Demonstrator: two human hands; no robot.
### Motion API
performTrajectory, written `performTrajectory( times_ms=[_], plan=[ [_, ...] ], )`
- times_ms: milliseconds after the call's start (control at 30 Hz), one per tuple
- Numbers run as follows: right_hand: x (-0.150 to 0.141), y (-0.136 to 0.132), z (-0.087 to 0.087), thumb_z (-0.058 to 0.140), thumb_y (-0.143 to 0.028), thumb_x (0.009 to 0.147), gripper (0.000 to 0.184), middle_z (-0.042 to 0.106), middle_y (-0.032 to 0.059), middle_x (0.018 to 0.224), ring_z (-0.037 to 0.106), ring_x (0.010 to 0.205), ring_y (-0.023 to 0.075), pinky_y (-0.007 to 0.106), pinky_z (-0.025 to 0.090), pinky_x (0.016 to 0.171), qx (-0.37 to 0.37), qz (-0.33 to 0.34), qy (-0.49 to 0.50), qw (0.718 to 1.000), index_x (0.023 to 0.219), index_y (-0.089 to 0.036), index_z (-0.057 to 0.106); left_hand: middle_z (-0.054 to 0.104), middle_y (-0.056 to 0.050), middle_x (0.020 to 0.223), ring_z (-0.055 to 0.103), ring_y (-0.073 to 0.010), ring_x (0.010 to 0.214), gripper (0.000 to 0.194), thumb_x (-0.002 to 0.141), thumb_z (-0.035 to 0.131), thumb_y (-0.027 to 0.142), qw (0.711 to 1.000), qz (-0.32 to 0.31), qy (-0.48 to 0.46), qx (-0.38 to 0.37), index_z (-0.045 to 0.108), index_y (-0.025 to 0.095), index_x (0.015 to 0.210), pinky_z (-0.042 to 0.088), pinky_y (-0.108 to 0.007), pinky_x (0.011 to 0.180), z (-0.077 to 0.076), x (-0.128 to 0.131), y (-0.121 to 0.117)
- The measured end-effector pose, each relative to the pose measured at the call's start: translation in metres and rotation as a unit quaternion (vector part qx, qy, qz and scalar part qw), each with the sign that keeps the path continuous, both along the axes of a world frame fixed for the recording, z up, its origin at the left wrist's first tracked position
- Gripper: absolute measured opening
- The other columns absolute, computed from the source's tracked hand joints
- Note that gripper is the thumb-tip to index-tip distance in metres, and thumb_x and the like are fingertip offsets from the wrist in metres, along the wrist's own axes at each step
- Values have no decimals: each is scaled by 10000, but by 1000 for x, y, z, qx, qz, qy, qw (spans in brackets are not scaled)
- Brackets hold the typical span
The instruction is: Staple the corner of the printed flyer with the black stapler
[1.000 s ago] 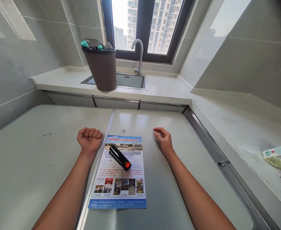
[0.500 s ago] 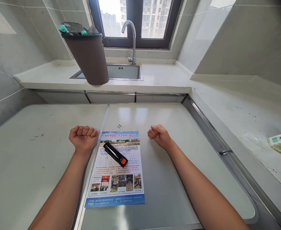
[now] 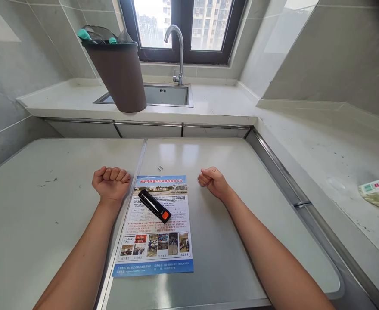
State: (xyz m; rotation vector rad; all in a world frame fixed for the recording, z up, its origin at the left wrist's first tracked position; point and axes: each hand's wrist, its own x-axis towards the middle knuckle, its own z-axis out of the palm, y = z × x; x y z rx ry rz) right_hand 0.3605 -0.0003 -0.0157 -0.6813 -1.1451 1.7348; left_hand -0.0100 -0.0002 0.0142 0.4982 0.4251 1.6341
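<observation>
My left hand [image 3: 111, 183] rests on the table as a fist, fingers curled in, left of a printed leaflet [image 3: 159, 226]. My right hand [image 3: 213, 183] is also closed in a fist, a little way off the leaflet's upper right corner. Nothing shows in either fist. On the leaflet lies a black stapler [image 3: 154, 206] with an orange part at its near end, set at a slant. Neither hand touches it. Two small strips of staples [image 3: 160, 168] lie just beyond the leaflet's top edge.
The white table [image 3: 254, 241] has a seam left of the leaflet; dark scraps [image 3: 49, 181] lie on its left half. Behind are a sink [image 3: 170, 97], a tap [image 3: 180, 56] and a brown bin [image 3: 116, 77]. A plastic package [image 3: 378, 185] sits on the right counter.
The view has shifted very slightly. Both fists, the stapler and the leaflet stay in place.
</observation>
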Motion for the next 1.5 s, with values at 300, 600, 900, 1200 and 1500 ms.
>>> performTrajectory(
  times_ms=[300,600,900,1200,1500],
  plan=[
    [-1,0,-1,673,-414,924,639,141,-81,556,121,534,92,317,127,550,13,4,-14,1000,572,-243,168,-21,50,572,-5,-132,519,517,831,533,248,1000,-10,21,15,93,195,564,148,-302,435,1,0,0],
    [-2,0,-1,673,-407,926,640,148,-80,546,131,527,91,317,125,549,14,3,-17,1000,564,-239,172,-13,50,572,-5,-131,525,518,815,545,229,1000,-14,13,20,90,196,569,150,-299,438,1,0,0],
    [-2,-1,1,658,-402,936,628,153,-74,558,132,539,95,316,130,554,25,1,-31,999,569,-241,174,-8,51,574,11,-136,522,524,838,548,240,1000,-7,24,13,98,193,573,153,-304,440,2,1,0],
    [-2,-1,0,672,-427,927,637,154,-76,560,133,542,97,316,134,553,24,0,-37,999,562,-242,183,4,51,571,45,-132,502,546,861,555,245,1000,-2,9,-3,86,202,587,170,-301,437,3,3,-1],
    [-2,0,-2,692,-459,908,643,160,-76,557,138,541,98,317,137,553,21,-2,-45,999,552,-242,202,52,57,541,104,-114,462,573,891,570,310,998,28,30,-41,98,192,589,209,-284,428,6,5,-2]
  ],
)
